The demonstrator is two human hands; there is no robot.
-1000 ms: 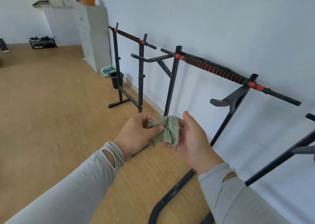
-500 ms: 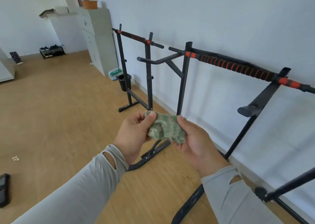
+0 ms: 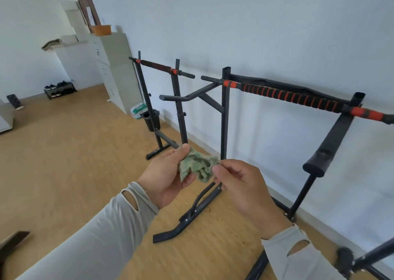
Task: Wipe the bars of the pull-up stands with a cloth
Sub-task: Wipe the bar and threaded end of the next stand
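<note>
We hold a crumpled green cloth [image 3: 197,166] between both hands, out in front of us above the wooden floor [image 3: 64,156]. Our left hand [image 3: 168,176] pinches one end of it, thumb on top and fingers curled underneath; our right hand [image 3: 241,186] pinches the other end between thumb and forefinger, the remaining fingers loosely bent. Both wrists come out of grey sleeves with thumb slits.

Beyond the cloth, along the white wall [image 3: 266,23], stands the nearer pull-up stand [image 3: 225,117], a black frame whose top bar [image 3: 292,97] carries a black grip wound with red bands and runs off the right edge. A padded arm rest [image 3: 328,149] slopes down from it toward us. The cloth touches no bar; it hangs well short of the frame.

Farther along the wall is a second pull-up stand [image 3: 181,109] with a similar red-ended bar [image 3: 160,66], then a small black bin [image 3: 151,119], a tall grey cabinet [image 3: 119,70] and a shoe rack [image 3: 59,90].
</note>
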